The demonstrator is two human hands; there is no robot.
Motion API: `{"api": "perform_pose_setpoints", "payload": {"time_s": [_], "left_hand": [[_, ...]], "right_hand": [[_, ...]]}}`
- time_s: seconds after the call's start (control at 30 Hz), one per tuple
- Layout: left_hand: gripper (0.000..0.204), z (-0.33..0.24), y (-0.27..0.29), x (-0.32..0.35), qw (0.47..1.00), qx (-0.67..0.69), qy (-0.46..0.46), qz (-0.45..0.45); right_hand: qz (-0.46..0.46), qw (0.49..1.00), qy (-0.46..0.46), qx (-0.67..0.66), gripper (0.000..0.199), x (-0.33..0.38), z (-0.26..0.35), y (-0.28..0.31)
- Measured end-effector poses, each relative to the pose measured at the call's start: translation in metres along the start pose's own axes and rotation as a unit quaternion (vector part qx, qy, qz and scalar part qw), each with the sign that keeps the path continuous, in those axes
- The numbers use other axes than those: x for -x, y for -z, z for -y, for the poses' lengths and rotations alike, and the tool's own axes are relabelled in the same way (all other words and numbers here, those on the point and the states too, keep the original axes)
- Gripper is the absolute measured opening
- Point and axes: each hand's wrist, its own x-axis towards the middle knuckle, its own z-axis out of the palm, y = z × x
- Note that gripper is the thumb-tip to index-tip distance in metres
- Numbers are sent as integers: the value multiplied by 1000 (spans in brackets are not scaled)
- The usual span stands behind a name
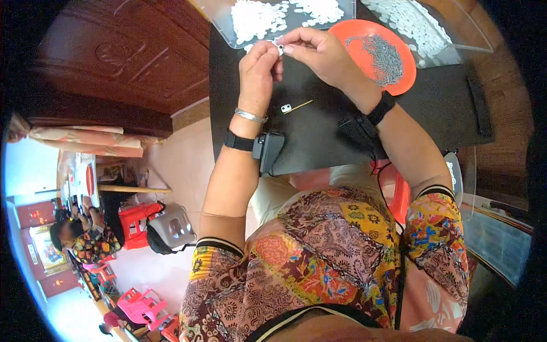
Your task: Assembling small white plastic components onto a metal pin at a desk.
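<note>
I have the left hand (257,67) and the right hand (326,56) brought together, thumb and forefinger of each closed narrow on one small white piece (280,50) that shows a dark hole. It sits right between both sets of fingertips, above the black table (319,148); from here I cannot tell which side grips harder. Just beyond the fingers I see a clear tray (219,16) heaped with white pieces (253,20). Right of the right fingers, near that hand, is an orange plate (364,29) of grey nails (387,60), and farther right, past the plate, a clear bin (439,57) with more white bits (404,21). Nearer the body than the fingers, well apart from them, a loose piece (286,108) lies on the table beside a thin stick (301,106).
</note>
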Motion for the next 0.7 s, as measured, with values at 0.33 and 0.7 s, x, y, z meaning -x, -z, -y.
{"api": "perform_pose_setpoints", "payload": {"time_s": [0.33,0.7], "left_hand": [[16,-1,-5,1,999,42,-13,20],[17,-2,2,0,988,146,42,40]], "right_hand": [[4,999,-5,-54,16,-2,-12,4],[2,997,38,-71,16,2,0,-4]]}}
